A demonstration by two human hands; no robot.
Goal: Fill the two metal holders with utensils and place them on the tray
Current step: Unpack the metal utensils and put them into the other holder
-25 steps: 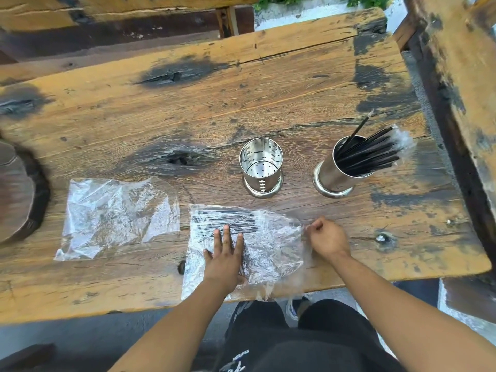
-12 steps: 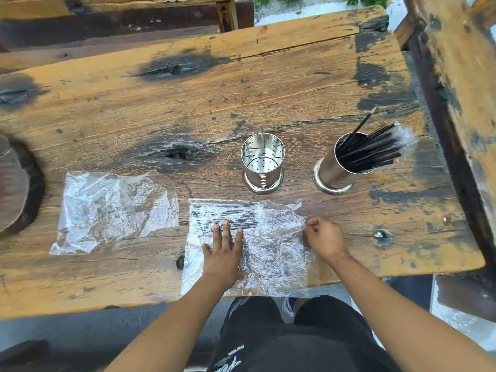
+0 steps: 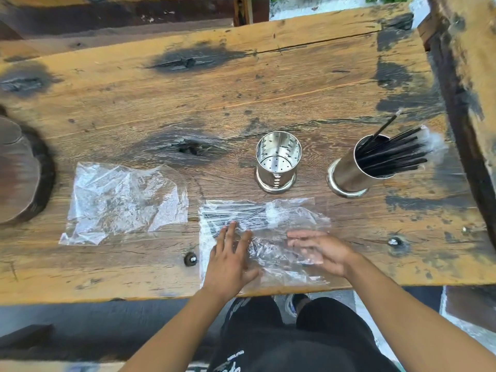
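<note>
Two shiny metal holders stand on the wooden table. The left holder [image 3: 277, 165] is empty, its perforated bottom showing. The right holder [image 3: 349, 174] is packed with thin black sticks [image 3: 394, 157] leaning right. In front of them lies a clear plastic bag [image 3: 271, 232] with black sticks [image 3: 236, 214] at its far left end. My left hand [image 3: 230, 260] presses flat on the bag's left part, fingers spread. My right hand [image 3: 322, 249] lies open over the bag's right part, fingers pointing left; it is blurred.
An empty crumpled plastic bag [image 3: 123, 200] lies to the left. A round dark wooden tray [image 3: 20, 170] sits at the table's left edge. A wooden beam [image 3: 472, 76] runs along the right. A bolt head [image 3: 190, 259] sits near the front edge.
My right hand has let go of the bag's right edge, opened, and moved left onto the bag. My left hand stays pressed on the bag.
</note>
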